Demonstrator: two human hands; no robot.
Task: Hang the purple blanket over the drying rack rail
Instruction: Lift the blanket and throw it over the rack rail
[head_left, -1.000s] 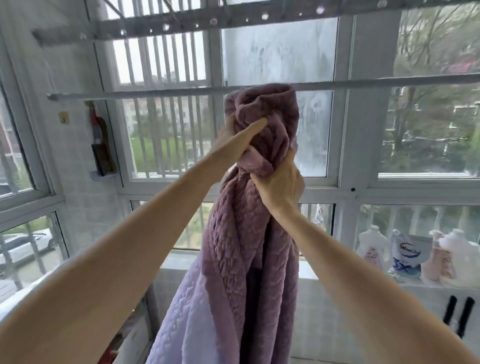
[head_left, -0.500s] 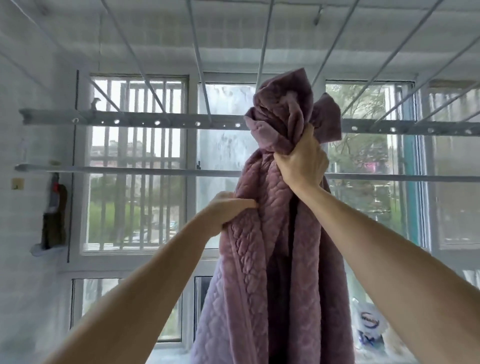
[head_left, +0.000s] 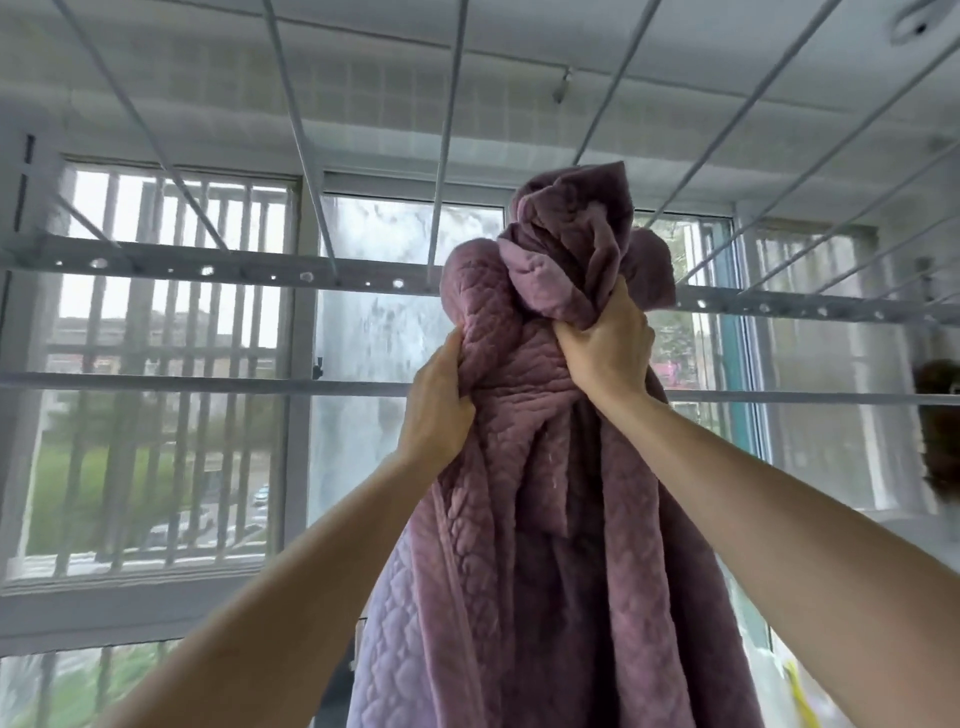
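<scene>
Above the fingers of the right hand (head_left: 605, 353), the purple blanket (head_left: 535, 467) bunched near the drying rack rail (head_left: 234, 273); the left hand (head_left: 436, 410) clenched it lower. It looked thick, soft, heavy, best held in fistfuls.

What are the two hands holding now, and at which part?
Both hold the purple blanket near its bunched top: left hand on the quilted side fold, right hand just under the bunch.

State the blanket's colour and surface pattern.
Dusty purple blanket, quilted with a scale-like stitched pattern; head view.
</scene>
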